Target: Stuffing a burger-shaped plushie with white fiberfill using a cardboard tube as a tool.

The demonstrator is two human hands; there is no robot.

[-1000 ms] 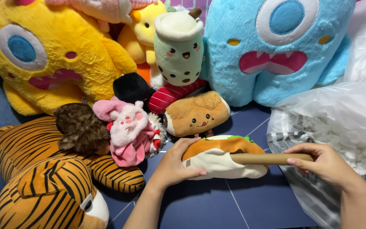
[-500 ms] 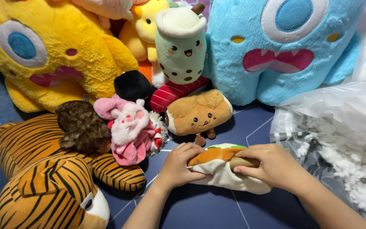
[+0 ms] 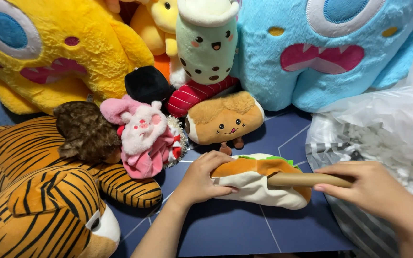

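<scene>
The sandwich plush (image 3: 259, 184) is a soft, long bun shape: orange-brown on top, cream-white below, with a frill of green showing along its upper edge. It lies on the dark blue mat (image 3: 244, 229) just in front of the smiling bread-loaf plush (image 3: 224, 118), between the two hands. The left hand (image 3: 201, 179) lies over the plush's left end, fingers curled across the top and thumb underneath, its grip closed on the fabric. The right hand (image 3: 369, 188) comes in from the right, wrist low, fingers pinched around a brown cardboard tube (image 3: 307, 180) that lies level, its far tip touching the plush near the middle. Half a second ago both hands were pressed onto the plush and no tube showed; now the right hand has drawn back to the right with the tube stretched out between it and the toy, much as it was a second ago. The left hand stays where it was. A clear plastic bag of white stuffing (image 3: 388, 138) sits just behind the right hand, and a tiger plush (image 3: 39, 186) lies to the left.
</scene>
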